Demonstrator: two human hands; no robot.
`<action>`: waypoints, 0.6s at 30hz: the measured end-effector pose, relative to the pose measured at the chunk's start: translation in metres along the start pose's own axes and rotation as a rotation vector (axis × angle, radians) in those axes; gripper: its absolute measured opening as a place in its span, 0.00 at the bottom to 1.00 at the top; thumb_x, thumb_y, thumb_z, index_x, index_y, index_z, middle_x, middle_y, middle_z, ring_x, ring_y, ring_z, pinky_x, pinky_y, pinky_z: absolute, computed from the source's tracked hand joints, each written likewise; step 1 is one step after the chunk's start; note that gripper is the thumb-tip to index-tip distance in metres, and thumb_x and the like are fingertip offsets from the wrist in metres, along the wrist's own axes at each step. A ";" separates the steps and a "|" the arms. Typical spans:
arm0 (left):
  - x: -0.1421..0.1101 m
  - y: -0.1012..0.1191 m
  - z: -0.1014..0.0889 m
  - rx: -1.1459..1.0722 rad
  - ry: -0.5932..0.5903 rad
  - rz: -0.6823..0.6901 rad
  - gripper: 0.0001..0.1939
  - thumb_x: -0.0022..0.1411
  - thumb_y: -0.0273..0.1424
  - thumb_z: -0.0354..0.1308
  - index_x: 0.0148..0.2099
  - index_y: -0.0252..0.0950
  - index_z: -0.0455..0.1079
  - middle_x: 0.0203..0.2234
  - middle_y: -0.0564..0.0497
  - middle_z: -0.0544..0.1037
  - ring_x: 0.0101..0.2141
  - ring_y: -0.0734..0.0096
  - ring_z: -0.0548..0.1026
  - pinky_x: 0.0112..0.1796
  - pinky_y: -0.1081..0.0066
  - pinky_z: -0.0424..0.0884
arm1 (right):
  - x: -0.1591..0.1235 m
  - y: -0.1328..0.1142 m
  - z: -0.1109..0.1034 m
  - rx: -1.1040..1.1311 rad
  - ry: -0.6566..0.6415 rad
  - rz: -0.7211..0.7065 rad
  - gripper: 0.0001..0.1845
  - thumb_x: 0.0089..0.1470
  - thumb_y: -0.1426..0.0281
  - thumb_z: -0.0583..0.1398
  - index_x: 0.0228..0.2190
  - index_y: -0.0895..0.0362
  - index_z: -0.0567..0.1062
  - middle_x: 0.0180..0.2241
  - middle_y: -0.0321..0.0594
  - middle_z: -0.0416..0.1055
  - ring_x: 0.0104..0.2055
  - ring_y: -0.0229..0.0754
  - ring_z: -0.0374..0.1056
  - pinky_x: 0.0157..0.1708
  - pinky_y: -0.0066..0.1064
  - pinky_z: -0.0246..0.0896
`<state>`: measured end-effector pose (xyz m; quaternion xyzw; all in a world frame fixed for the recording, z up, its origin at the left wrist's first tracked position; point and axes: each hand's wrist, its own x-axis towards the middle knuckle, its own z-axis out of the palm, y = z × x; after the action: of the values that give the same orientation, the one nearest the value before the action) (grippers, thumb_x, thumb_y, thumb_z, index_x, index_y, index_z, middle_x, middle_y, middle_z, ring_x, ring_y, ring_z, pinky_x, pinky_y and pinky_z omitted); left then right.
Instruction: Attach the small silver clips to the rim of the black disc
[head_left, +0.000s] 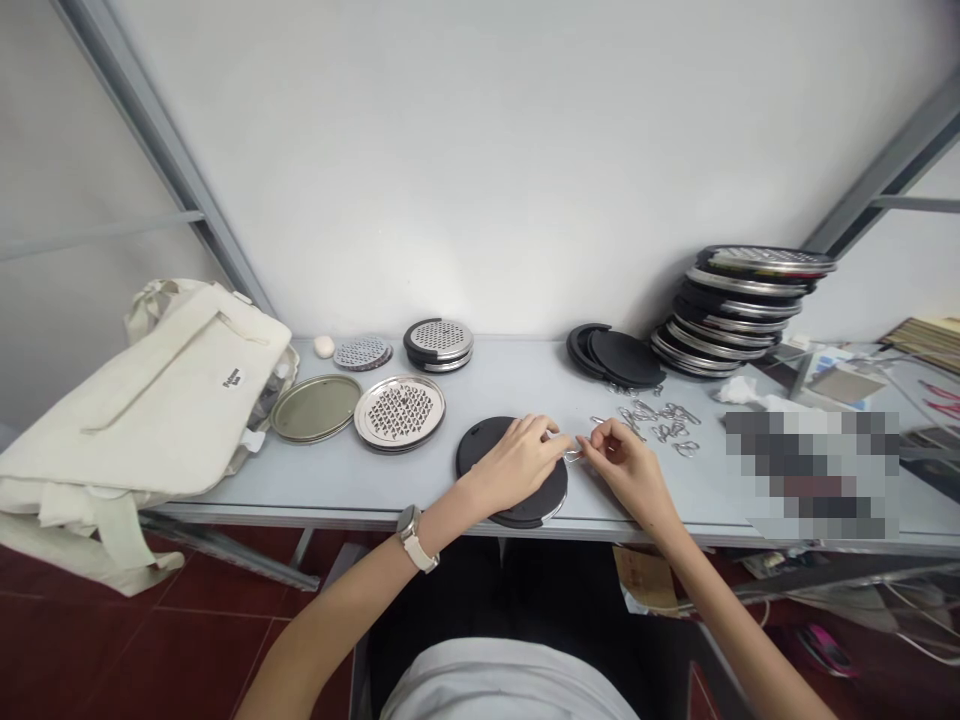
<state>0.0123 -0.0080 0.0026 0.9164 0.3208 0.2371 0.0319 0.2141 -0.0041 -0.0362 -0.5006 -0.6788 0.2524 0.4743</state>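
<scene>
In front of me a black round disc (480,442) with a metal rim lies on the grey table, at the front edge. My left hand (525,458) rests across it, fingers curled over its right side and holding it. Just right of the disc, my right hand (621,458) pinches a thin metal wire clip (574,455) between thumb and forefinger. The clip reaches to the disc's edge beside my left fingertips; whether it is attached cannot be made out. Several loose wire clips (671,425) lie scattered behind my right hand.
A tall stack of discs (727,310) stands at the back right, beside black covers (626,358). Left of centre are a perforated metal grater plate (400,412), plain round plates (315,408) and a small disc stack (439,343). A cream bag (150,390) covers the left end.
</scene>
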 end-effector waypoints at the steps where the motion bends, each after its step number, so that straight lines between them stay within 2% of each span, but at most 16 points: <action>1: 0.000 0.000 0.000 -0.010 -0.001 0.015 0.12 0.69 0.25 0.45 0.51 0.37 0.65 0.45 0.45 0.66 0.48 0.65 0.66 0.50 0.64 0.65 | 0.000 -0.001 0.000 0.021 0.000 -0.006 0.13 0.57 0.64 0.59 0.26 0.54 0.62 0.23 0.32 0.58 0.26 0.37 0.56 0.28 0.30 0.52; 9: 0.000 0.000 0.001 -0.016 0.012 0.043 0.09 0.69 0.29 0.47 0.49 0.36 0.66 0.45 0.46 0.66 0.47 0.65 0.67 0.50 0.65 0.64 | 0.000 -0.002 0.000 0.147 0.014 -0.036 0.14 0.57 0.63 0.60 0.25 0.54 0.62 0.24 0.32 0.57 0.28 0.38 0.58 0.30 0.31 0.56; 18: 0.003 0.003 -0.003 0.106 -0.067 0.049 0.11 0.72 0.28 0.40 0.43 0.34 0.63 0.38 0.47 0.68 0.43 0.64 0.67 0.45 0.65 0.63 | 0.001 0.002 0.003 0.188 -0.012 -0.002 0.13 0.56 0.59 0.60 0.30 0.52 0.64 0.26 0.33 0.60 0.28 0.40 0.63 0.31 0.35 0.65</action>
<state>0.0147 -0.0089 0.0069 0.9318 0.3091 0.1899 -0.0117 0.2119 -0.0019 -0.0386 -0.4516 -0.6555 0.3174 0.5153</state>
